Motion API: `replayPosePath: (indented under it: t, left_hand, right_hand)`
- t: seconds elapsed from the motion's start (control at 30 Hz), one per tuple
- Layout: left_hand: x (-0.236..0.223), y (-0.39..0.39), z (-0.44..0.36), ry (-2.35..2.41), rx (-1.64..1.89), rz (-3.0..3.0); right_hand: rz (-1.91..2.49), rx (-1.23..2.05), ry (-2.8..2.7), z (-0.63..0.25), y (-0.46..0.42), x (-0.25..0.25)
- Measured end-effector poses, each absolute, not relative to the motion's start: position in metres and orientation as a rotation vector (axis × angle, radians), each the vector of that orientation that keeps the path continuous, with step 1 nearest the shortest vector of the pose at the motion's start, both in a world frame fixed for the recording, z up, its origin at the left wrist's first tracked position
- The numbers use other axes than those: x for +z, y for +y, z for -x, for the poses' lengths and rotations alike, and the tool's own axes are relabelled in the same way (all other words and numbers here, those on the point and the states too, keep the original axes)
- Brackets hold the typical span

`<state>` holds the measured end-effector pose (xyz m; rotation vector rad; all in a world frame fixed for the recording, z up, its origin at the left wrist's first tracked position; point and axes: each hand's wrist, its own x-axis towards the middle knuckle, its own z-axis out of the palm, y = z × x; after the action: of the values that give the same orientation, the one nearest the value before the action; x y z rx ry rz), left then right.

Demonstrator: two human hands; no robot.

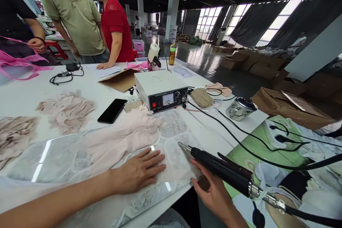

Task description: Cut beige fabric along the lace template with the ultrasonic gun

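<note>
My left hand [141,169] lies flat, fingers stretched, on thin pale fabric [125,139] spread over a clear plate [53,156] with curved outlines. At the plate's right edge, my right hand [211,188] has its thumb and index finger apart. A black handheld tool [224,169] with a pointed metal tip rests along this hand; its other fingers are hidden behind it. The tip points left, over the plate, and a cable runs from the tool's rear end.
Behind the plate stand a white control box [162,85] and a phone [112,110]. Beige cloth piles [69,110] lie left; a glass jar [240,108] stands right. Black cables [240,135] cross the right side. Several people stand across the table, one hand [107,65] on papers.
</note>
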<state>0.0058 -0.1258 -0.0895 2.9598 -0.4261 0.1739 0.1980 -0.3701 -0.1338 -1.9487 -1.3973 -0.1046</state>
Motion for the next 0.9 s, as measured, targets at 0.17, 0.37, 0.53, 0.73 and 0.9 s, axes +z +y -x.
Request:
replayPosePath:
  t: [0.17, 0.37, 0.53, 0.73, 0.9]
  left_hand:
    - [-0.091, -0.125, 0.004, -0.369, 0.168, -3.018]
    - [-0.093, -0.124, 0.009, -0.304, 0.125, -3.080]
    - [-0.084, -0.124, 0.009, -0.297, 0.124, -3.101]
    - [-0.073, -0.131, -0.018, -0.582, 0.221, -2.923]
    - [-0.077, -0.133, -0.046, -0.752, 0.149, -2.736]
  right_hand:
    - [1.928, -0.036, -1.424, -0.194, -0.357, -0.133]
    - [1.912, -0.079, -1.231, -0.190, -0.346, -0.135]
    - [1.919, -0.113, -1.147, -0.188, -0.348, -0.130]
    - [1.860, -0.053, -0.888, -0.183, -0.355, -0.132]
    - [1.830, -0.078, -0.784, -0.184, -0.359, -0.141]
